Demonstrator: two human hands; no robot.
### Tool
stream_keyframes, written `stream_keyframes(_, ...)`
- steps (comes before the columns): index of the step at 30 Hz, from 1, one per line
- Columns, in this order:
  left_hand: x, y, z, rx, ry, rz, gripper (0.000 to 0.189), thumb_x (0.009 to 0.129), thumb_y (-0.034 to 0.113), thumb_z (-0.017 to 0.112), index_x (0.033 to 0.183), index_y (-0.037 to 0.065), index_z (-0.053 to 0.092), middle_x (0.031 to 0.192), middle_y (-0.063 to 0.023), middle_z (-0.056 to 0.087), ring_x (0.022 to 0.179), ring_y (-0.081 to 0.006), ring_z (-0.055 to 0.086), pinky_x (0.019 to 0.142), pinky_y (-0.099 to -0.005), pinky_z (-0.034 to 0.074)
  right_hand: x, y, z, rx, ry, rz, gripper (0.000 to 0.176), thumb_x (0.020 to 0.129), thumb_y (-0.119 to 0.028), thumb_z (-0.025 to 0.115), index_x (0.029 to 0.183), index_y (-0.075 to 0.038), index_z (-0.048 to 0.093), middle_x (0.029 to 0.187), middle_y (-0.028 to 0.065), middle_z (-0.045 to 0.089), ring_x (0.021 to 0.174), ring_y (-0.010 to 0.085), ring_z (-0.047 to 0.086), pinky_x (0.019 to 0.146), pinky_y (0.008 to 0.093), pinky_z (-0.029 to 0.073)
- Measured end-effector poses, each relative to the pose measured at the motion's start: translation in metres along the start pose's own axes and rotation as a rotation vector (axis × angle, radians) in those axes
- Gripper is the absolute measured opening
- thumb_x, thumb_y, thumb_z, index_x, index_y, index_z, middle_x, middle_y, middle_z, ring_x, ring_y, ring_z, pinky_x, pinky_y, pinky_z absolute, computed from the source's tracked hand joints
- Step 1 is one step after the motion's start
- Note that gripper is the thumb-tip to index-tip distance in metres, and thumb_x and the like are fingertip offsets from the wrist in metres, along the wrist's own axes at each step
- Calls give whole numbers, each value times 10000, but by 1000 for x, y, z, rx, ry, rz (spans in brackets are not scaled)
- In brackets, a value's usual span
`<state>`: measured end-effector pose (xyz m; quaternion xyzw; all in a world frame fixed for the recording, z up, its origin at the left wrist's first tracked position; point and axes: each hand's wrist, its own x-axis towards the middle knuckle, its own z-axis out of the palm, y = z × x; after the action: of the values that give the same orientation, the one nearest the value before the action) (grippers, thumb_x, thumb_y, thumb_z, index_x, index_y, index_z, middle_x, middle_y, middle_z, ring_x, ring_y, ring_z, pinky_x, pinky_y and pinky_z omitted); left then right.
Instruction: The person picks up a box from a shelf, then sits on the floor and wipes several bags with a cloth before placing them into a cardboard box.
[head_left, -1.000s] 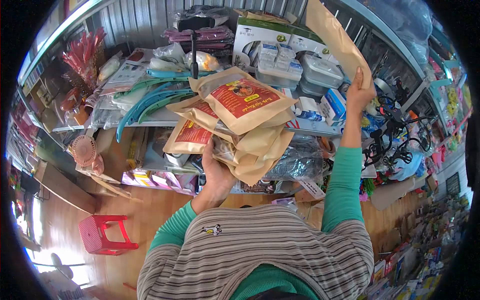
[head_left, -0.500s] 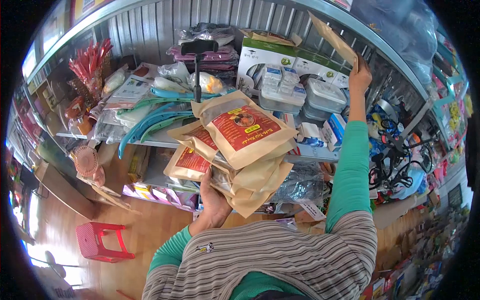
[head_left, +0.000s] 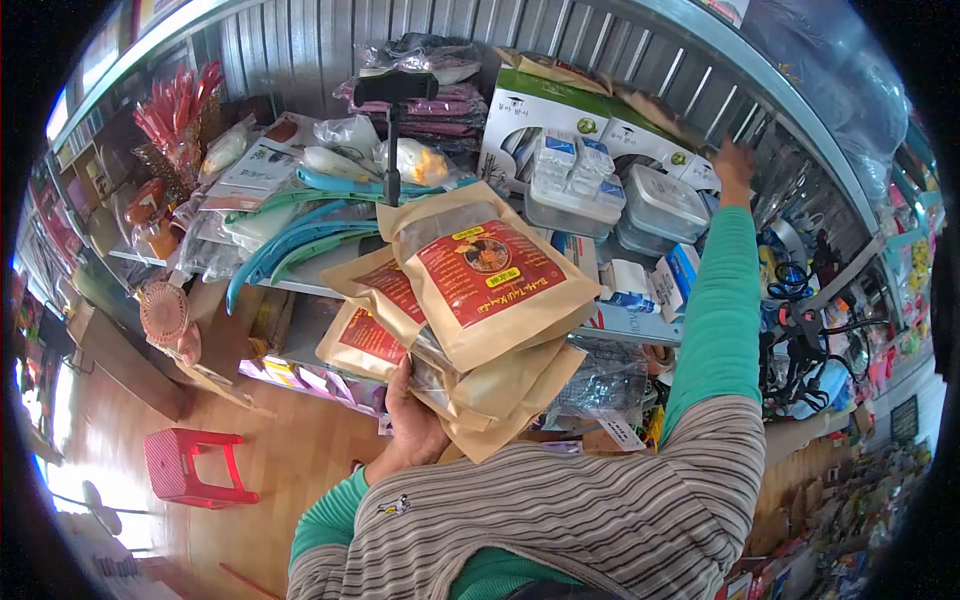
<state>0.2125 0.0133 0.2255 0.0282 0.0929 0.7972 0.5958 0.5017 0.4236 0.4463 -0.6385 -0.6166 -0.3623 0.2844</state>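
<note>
Several brown paper pouches with red labels (head_left: 490, 262) are stacked in front of my chest. My left hand (head_left: 413, 425) is closed round the lower edge of this stack, its thumb on top. At the upper right, my right hand (head_left: 735, 165) is stretched out beside the green and white boxes (head_left: 545, 112); it is smeared by motion, so its fingers cannot be made out. Another pouch (head_left: 650, 108) lies on the boxes, near that hand, and one more (head_left: 555, 72) rests further left on top of them.
Clear plastic containers (head_left: 665, 205) stand before the boxes. A phone holder (head_left: 394, 90) rises behind the stack. Blue and green curved strips (head_left: 290, 240) lie on the left of the shelf (head_left: 335, 268). Black cables (head_left: 805, 345) hang at right; a red stool (head_left: 200, 465) stands on the floor.
The pouch that my right hand held up has come down onto the boxes, and that hand has moved slightly down and right. My left hand still holds the stack.
</note>
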Motion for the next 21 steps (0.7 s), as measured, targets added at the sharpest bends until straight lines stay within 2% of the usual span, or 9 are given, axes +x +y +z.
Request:
stream_keyframes(1,-1,0,3,3,-4,-1,474,781,331,481,1145,39,397,1133,-115,465,1038,-268,444,911,-412,341,-2,3,3,-52,-269,264,491,733,-288,573,1185,-190,409,1207,92,398,1080,328,399,823,474,372)
stream_keyframes(4,0,-1,3,26,-5,0,473,788,337,467,1146,36,395,1135,-116,465,1040,-267,444,910,-409,343,19,34,59,84,-204,413,436,714,-265,586,1122,-167,468,1145,122,451,1056,339,428,802,453,399)
stream_keyframes(5,0,-1,2,47,-2,5,471,793,340,458,1146,36,395,1136,-117,464,1042,-267,442,910,-408,343,15,30,52,79,-208,418,436,714,-265,586,1122,-167,468,1145,122,451,1056,339,428,802,453,399)
stream_keyframes(7,2,-1,-1,30,15,-10,469,797,340,449,1150,36,391,1141,-117,460,1044,-267,441,911,-408,343,1,-5,6,356,18,285,350,718,-251,563,1046,-139,518,1053,142,521,970,341,496,763,434,425)
stream_keyframes(9,3,-3,0,15,28,-27,468,801,339,440,1154,37,388,1145,-117,457,1047,-267,440,911,-409,342,-13,-38,-20,486,95,179,310,729,-269,541,1004,-126,541,946,151,571,864,338,544,736,423,437)
stream_keyframes(11,3,-3,3,23,22,-13,469,804,336,433,1163,40,379,1154,-118,449,1051,-268,437,913,-409,341,-20,-61,-30,561,16,-63,318,740,-274,521,1029,-141,533,918,144,582,856,325,550,730,428,436)
stream_keyframes(14,4,-4,5,72,13,20,477,802,339,433,1170,41,373,1162,-120,442,1056,-267,434,913,-410,340,-20,-73,-27,457,-144,-157,289,767,-293,498,1002,-136,552,934,181,565,865,337,538,713,422,432)
stream_keyframes(19,3,-2,5,56,7,2,495,792,346,446,1173,38,368,1166,-124,439,1059,-268,432,914,-411,340,9,-38,33,274,-190,-66,313,787,-280,457,1045,-117,526,981,179,548,909,341,519,759,426,425)
stream_keyframes(21,4,-2,4,72,-1,9,505,793,346,446,1180,34,357,1169,-127,436,1063,-273,429,916,-412,338,12,-32,37,242,-319,30,333,791,-304,443,1059,-121,519,1009,186,533,940,335,505,786,426,410)
